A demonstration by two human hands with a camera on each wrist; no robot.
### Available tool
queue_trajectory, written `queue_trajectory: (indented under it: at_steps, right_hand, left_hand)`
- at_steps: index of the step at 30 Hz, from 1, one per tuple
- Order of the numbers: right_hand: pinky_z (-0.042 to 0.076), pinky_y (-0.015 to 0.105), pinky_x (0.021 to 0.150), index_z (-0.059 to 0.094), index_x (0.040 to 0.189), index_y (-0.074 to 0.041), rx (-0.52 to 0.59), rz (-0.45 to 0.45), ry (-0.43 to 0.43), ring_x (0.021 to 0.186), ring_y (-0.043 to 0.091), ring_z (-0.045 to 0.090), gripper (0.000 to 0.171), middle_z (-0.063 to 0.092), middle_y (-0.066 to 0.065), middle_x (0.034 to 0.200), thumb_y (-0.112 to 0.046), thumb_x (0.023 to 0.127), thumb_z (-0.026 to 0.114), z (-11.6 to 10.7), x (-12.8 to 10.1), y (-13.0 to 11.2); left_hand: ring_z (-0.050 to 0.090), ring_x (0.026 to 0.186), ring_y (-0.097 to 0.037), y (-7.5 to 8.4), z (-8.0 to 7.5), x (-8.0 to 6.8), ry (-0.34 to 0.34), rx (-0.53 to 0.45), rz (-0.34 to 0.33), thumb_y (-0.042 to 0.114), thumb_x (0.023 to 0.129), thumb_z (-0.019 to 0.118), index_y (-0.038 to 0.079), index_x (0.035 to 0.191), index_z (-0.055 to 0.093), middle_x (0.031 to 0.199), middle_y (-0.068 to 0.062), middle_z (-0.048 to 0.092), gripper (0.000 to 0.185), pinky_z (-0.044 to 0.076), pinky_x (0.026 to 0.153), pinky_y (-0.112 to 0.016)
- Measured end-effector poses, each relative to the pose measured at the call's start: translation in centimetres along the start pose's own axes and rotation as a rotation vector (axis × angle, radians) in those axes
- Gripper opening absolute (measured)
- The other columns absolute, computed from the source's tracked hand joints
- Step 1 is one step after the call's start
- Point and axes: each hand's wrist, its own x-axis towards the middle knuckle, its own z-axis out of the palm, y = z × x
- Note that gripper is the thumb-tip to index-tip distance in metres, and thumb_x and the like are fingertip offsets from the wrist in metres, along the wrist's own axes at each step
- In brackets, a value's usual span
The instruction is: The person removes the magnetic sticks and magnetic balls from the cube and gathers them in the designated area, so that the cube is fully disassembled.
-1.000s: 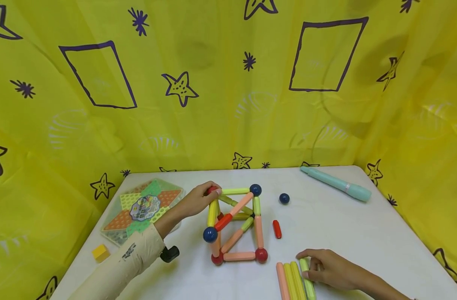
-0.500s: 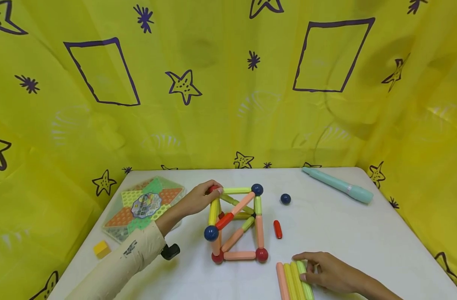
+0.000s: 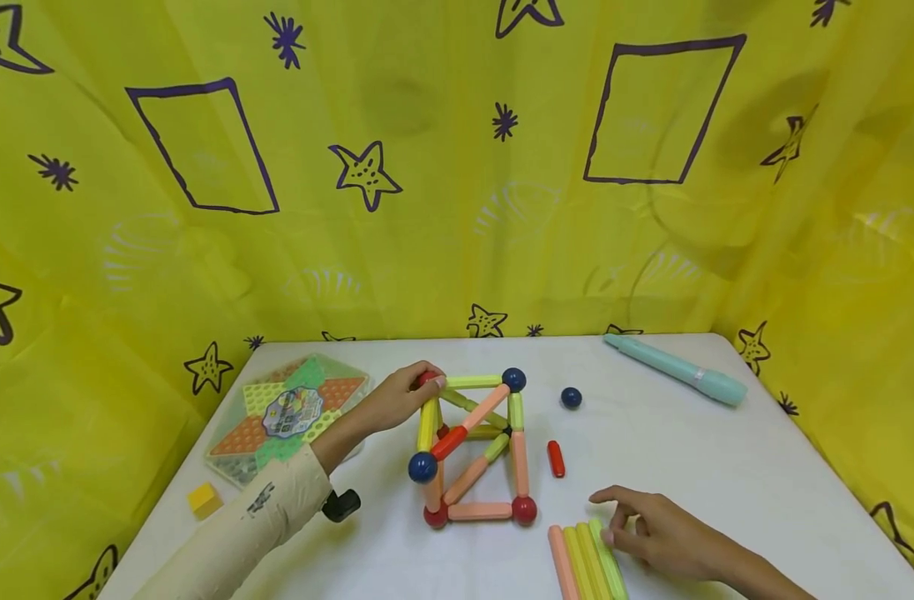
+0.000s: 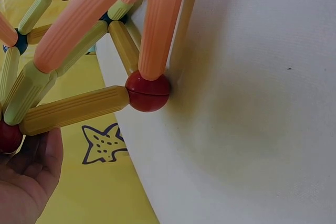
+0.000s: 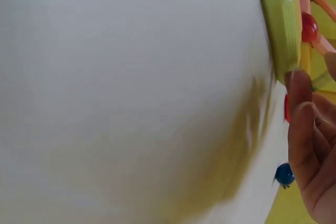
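Observation:
My left hand (image 3: 397, 397) grips a red ball (image 3: 427, 380) at the upper far-left corner of a cube frame (image 3: 481, 511) built from magnetic sticks and balls. The left wrist view shows fingers curled at that red ball (image 4: 9, 137), below a yellow stick (image 4: 79, 109). To the right, my right hand (image 3: 666, 533) is beside a row of loose sticks, pink (image 3: 564, 560), yellow and light green (image 3: 610, 562). Its index finger is raised off the row, and its thumb lies right at the light green stick. In the right wrist view, fingertips meet that stick's end (image 5: 283, 30).
A short red stick (image 3: 556, 459) and a dark blue ball (image 3: 571, 397) lie right of the frame. A teal wand-like tube (image 3: 677, 371) lies at the back right. Behind my left arm are a star-patterned game box (image 3: 292, 412) and a yellow block (image 3: 204, 500).
My right index finger has lifted off the light green stick, and the row of sticks has shifted slightly left. The left hand keeps its hold on the red ball.

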Motion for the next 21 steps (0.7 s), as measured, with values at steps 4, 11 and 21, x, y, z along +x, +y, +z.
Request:
queue_trajectory:
  at_steps: [4,11,21]
  right_hand:
    - [0.043,0.022,0.051,0.059,0.129,-0.003,-0.01,-0.012,0.08,0.053,0.004,0.049,0.037,0.064,0.001,0.09,-0.025,0.099,0.064,-0.2,1.3,-0.9]
    - [0.044,0.023,0.049,0.064,0.119,0.0,0.016,-0.058,0.278,0.049,0.011,0.052,0.027,0.066,0.012,0.096,-0.019,0.099,0.064,0.5,5.6,-3.2]
    - [0.046,0.025,0.05,0.063,0.122,0.004,0.079,-0.043,0.371,0.054,0.025,0.065,0.043,0.072,0.011,0.098,-0.029,0.095,0.071,1.9,10.5,-5.6]
  left_hand:
    - [0.055,0.089,-0.017,-0.1,0.0,0.0,0.0,-0.001,0.004,0.033,0.106,0.05,0.009,0.12,0.062,0.103,-0.006,0.064,0.031,0.046,0.079,-0.031]
    - [0.055,0.09,-0.018,-0.1,0.1,0.0,0.005,-0.001,-0.003,0.034,0.106,0.051,0.009,0.12,0.062,0.103,-0.006,0.064,0.031,0.045,0.079,-0.031]
    - [0.055,0.089,-0.017,-0.1,0.1,0.0,0.014,0.009,-0.005,0.034,0.106,0.05,0.009,0.119,0.063,0.104,-0.006,0.064,0.031,0.046,0.079,-0.031]
